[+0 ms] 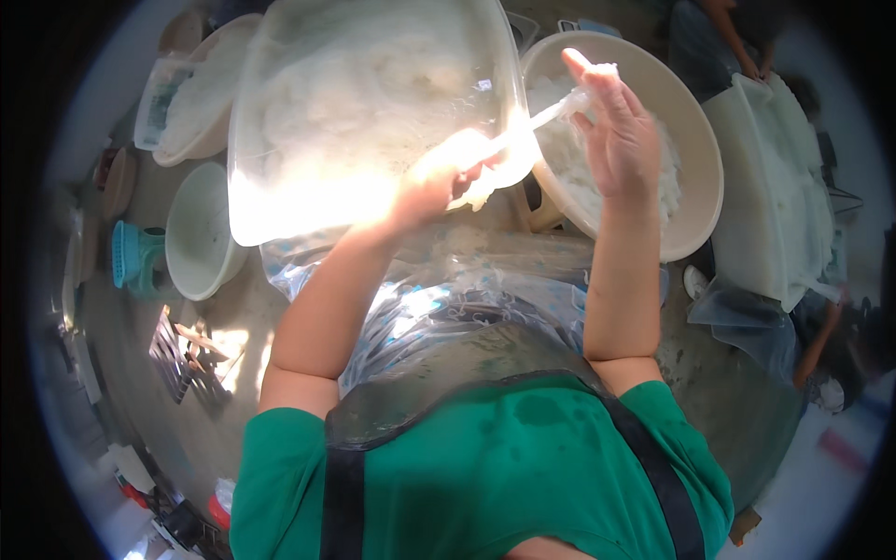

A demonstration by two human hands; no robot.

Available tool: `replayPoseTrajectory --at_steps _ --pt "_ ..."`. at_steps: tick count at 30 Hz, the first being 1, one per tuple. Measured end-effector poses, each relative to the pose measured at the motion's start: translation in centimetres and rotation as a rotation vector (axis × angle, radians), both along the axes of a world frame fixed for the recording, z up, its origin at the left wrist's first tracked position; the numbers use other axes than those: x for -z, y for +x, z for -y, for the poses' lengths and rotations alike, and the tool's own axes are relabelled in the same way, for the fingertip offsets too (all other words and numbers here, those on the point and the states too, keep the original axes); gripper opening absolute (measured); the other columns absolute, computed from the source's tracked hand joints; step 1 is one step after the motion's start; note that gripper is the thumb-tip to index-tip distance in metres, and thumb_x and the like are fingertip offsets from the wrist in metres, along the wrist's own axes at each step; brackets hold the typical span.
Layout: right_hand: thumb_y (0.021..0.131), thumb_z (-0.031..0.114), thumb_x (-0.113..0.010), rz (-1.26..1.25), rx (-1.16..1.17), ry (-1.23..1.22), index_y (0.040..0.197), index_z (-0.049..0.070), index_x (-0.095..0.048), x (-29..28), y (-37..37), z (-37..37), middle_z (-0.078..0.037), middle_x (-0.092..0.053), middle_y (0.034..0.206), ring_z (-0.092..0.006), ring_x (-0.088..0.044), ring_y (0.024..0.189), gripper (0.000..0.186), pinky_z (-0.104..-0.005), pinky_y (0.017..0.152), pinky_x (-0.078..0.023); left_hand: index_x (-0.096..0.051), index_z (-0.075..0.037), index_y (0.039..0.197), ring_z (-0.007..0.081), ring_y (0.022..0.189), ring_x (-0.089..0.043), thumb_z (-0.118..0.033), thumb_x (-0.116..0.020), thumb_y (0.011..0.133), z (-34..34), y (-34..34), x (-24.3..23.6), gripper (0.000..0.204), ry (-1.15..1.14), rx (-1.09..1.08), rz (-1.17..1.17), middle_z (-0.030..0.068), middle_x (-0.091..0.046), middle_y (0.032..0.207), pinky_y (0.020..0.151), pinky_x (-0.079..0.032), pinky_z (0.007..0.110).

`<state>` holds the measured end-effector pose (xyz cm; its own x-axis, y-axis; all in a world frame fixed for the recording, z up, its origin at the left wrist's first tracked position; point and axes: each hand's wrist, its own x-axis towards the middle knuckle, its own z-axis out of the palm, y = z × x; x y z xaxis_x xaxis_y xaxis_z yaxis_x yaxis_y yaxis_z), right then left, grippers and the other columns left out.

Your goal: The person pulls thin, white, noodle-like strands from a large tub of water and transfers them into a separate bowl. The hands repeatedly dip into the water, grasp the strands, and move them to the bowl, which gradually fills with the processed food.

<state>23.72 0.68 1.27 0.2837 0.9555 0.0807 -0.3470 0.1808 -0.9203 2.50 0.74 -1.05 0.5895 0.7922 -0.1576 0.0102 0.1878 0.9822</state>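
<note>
My left hand (439, 182), washed out by bright light, is closed around a pale, strip-like piece (546, 114) at the near right corner of a translucent white tub (350, 222). This piece slants up to my right hand (618, 131), raised over a round cream basin (702, 177). The fingers of my right hand are stretched out and apart, with wet-looking white stuff clinging around them. Glare keeps me from telling whether the piece is a stick or a stretched strand. White fluffy material (364, 103) fills the tub, and a similar white mass (571, 177) lies in the basin.
To the left stand another basin of white material (201, 103), a pale round tub (201, 266), a turquoise plastic stool (138, 254) and a slatted rack (177, 350). At right, other people's arms (737, 42) are beside a large white tub (761, 187). A clear apron covers my lap.
</note>
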Motion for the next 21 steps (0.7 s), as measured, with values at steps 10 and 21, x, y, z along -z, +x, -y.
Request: replayPoseTrajectory --at_steps 10,21 --pt "0.099 0.023 -0.034 -0.425 -0.573 0.255 0.101 0.008 -0.051 -4.8 -2.6 2.4 -0.018 -0.060 0.107 -0.0199 -0.059 0.079 0.023 -0.0258 0.070 -0.045 -0.052 -0.004 0.085 0.0097 0.067 -0.045 -0.019 -0.038 0.092 -1.6 -0.2 -0.4 0.022 0.004 -0.046 0.466 0.0018 -0.048 0.073 0.063 -0.039 0.024" --pt "0.095 0.020 -0.048 0.412 -0.006 0.215 0.095 0.005 -0.058 -0.1 0.2 0.8 -0.008 -0.065 0.090 -0.0193 -0.062 0.091 0.018 -0.0318 0.086 -0.042 -0.052 -0.002 0.102 0.0066 0.071 -0.045 -0.030 -0.048 0.094 0.4 4.0 0.4 0.029 0.227 -0.153 0.106 0.0013 -0.051 0.080 0.065 -0.039 0.020"
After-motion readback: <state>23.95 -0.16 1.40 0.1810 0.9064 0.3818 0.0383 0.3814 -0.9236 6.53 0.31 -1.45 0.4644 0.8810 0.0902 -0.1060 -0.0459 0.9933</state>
